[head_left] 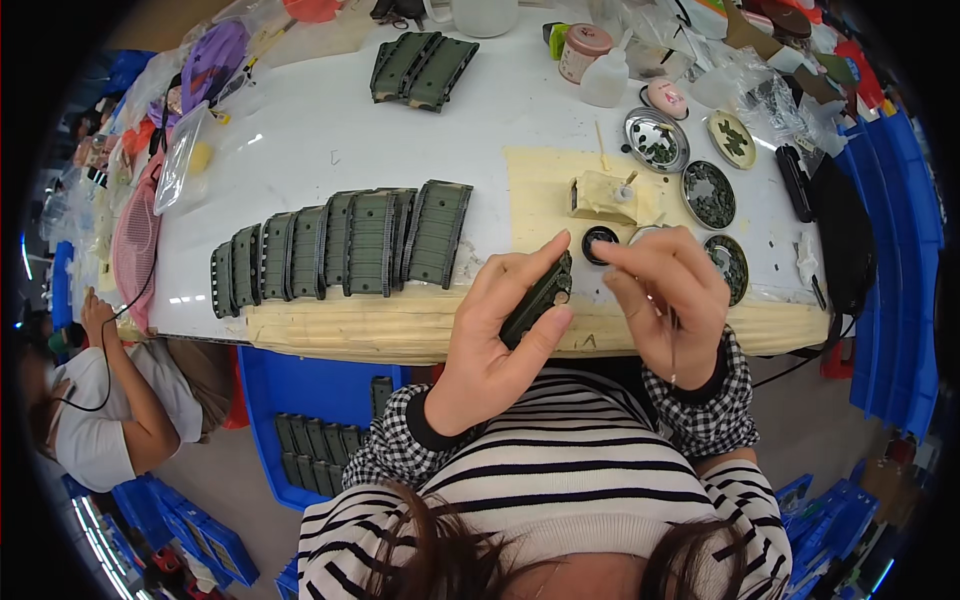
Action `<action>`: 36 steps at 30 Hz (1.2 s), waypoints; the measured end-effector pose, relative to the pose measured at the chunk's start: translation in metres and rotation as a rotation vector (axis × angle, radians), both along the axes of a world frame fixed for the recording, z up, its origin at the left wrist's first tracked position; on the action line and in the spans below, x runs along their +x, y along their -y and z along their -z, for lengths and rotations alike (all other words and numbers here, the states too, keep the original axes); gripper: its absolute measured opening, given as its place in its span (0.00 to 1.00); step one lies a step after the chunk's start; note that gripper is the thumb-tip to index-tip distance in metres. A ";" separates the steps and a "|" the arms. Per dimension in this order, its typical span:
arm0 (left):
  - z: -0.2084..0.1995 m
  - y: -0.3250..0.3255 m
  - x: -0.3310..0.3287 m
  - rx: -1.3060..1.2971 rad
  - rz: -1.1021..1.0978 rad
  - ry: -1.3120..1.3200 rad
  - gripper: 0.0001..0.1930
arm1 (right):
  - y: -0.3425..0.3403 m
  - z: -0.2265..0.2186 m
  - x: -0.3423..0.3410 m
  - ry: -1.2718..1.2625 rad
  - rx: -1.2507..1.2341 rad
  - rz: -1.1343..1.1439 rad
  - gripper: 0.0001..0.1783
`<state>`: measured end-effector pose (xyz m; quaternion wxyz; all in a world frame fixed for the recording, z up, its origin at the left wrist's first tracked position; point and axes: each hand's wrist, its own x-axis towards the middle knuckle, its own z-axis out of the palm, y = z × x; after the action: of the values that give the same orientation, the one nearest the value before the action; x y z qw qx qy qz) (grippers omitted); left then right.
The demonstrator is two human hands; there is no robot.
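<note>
My left hand [492, 345] is closed round a dark green ribbed plastic piece [540, 298], tilted up between thumb and fingers, with a small pale spot near its edge. My right hand [675, 305] has its fingers bent together round a thin shiny tool [673, 345], whose kind I cannot make out. The right fingertips reach over the edge of a small round black dish [597, 236] and stay apart from the green piece. Behind them stands a tape-wrapped block [603, 196] with a small peg on top.
Round tins of small dark green pieces [708, 195] stand at the right. Several camouflage-green ribbed panels [370, 245] line up at the left, with more panels [423, 70] farther back. A blue crate [262, 400] of green parts sits below the table edge. Another person [130, 420] sits at far left.
</note>
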<state>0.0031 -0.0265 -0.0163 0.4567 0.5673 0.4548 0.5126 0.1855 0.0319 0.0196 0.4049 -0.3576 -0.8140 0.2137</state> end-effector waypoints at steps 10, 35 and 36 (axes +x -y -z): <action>-0.001 0.002 -0.002 0.055 0.035 -0.093 0.26 | 0.006 0.012 -0.006 -0.030 0.018 -0.090 0.17; 0.027 -0.003 -0.011 -0.114 0.444 0.603 0.28 | 0.020 0.009 0.011 -0.098 -0.092 -0.051 0.26; 0.027 -0.003 -0.010 -0.119 0.439 0.611 0.28 | 0.020 0.010 0.011 -0.099 -0.088 -0.050 0.26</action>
<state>-0.0068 -0.0233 -0.0434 0.7021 0.4450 0.1944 0.5208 0.1961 0.0116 0.0100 0.4232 -0.3437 -0.7914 0.2765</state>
